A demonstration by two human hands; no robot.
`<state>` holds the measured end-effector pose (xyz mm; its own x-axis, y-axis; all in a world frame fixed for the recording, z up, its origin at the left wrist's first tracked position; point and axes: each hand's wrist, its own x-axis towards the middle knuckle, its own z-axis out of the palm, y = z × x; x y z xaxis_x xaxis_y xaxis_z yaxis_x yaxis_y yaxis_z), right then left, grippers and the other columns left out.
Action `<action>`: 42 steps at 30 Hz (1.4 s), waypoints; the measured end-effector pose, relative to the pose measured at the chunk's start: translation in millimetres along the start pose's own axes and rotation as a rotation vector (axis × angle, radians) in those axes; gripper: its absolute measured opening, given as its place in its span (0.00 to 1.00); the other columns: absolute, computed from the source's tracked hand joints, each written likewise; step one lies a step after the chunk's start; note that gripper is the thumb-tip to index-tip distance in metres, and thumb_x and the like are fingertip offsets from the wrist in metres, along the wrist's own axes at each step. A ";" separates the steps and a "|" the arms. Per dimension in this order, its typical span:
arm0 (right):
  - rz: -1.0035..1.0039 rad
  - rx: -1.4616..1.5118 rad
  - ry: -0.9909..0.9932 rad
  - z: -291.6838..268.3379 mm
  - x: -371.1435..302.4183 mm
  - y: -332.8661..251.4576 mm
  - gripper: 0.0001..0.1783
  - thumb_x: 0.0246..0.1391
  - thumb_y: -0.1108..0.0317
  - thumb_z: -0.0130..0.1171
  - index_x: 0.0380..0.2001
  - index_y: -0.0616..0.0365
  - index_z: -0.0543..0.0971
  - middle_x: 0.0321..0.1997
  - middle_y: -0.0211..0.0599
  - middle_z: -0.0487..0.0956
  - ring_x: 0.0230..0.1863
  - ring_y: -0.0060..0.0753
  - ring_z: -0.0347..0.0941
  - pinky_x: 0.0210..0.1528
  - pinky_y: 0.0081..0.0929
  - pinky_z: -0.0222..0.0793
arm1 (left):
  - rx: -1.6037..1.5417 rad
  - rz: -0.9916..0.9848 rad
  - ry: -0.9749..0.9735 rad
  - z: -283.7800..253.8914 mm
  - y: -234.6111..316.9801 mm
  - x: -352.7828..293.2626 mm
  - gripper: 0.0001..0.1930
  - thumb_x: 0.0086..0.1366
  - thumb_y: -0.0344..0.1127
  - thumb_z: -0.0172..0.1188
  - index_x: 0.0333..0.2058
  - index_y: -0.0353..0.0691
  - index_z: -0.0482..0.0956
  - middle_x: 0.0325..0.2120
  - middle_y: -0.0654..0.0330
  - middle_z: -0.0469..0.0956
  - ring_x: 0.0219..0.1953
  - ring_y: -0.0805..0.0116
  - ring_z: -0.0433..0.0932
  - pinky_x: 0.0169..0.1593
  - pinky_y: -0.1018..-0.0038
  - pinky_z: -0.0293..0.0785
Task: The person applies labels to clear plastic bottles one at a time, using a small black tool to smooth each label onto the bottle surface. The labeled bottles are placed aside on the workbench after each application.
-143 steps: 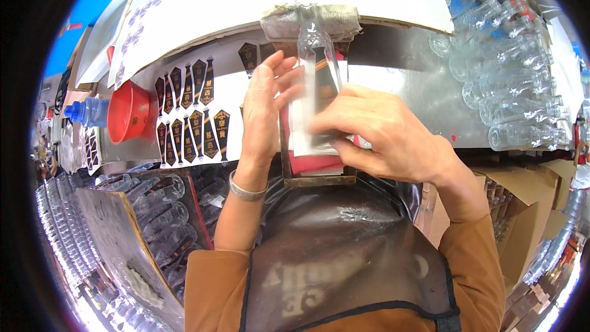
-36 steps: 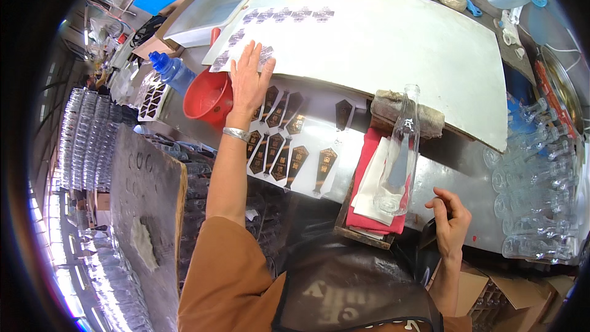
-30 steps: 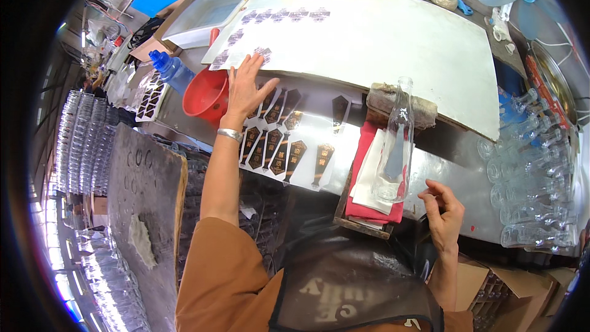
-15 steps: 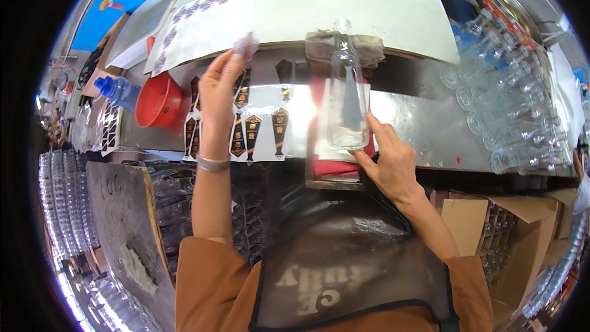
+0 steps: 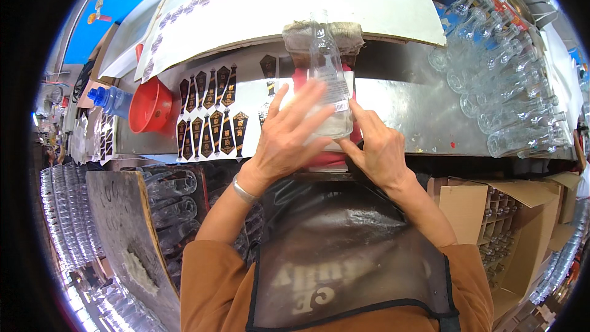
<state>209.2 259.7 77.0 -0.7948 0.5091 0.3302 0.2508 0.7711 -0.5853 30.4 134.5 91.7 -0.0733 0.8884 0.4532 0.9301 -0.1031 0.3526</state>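
A clear glass bottle (image 5: pixel 326 55) lies with its neck pointing away from me, propped on a folded grey cloth (image 5: pixel 298 38). Beneath its body are white paper and a red cloth (image 5: pixel 322 160). On the glass is a clear label (image 5: pixel 337 89) with fine print and a barcode. My right hand (image 5: pixel 384 152) grips the bottle's base end, thumb at the bottom and index finger along the right side. Over the lower left of the bottle, my left hand (image 5: pixel 284 138) is open, fingers spread and blurred; whether it touches the glass I cannot tell.
Dark tie-shaped labels (image 5: pixel 209 110) lie on a white sheet at left, beside a red plastic container (image 5: pixel 150 106) and a blue-capped bottle (image 5: pixel 114 101). Several clear bottles (image 5: pixel 504 92) lie at right. An open carton (image 5: pixel 464 212) of bottles stands lower right.
My left hand has come right and nearer from above the label sheet, where it held a small label, to the bottle. Its fingers have opened. A printed label now shows on the bottle.
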 end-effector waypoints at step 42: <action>0.285 0.773 -0.226 4.3 48.9 44.3 0.29 0.62 0.58 0.63 0.59 0.67 0.74 0.54 0.41 0.78 0.49 0.26 0.76 0.52 0.24 0.73 | -0.663 -0.405 0.223 28.7 -12.9 16.2 0.27 0.61 0.32 0.66 0.61 0.48 0.76 0.67 0.47 0.63 0.67 0.52 0.66 0.67 0.60 0.63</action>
<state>179.1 317.1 64.0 -0.8705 0.4919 -0.0137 0.0754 0.1059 -0.9915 27.5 163.1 71.0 -0.4942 0.8105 0.3143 0.4138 -0.0987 0.9050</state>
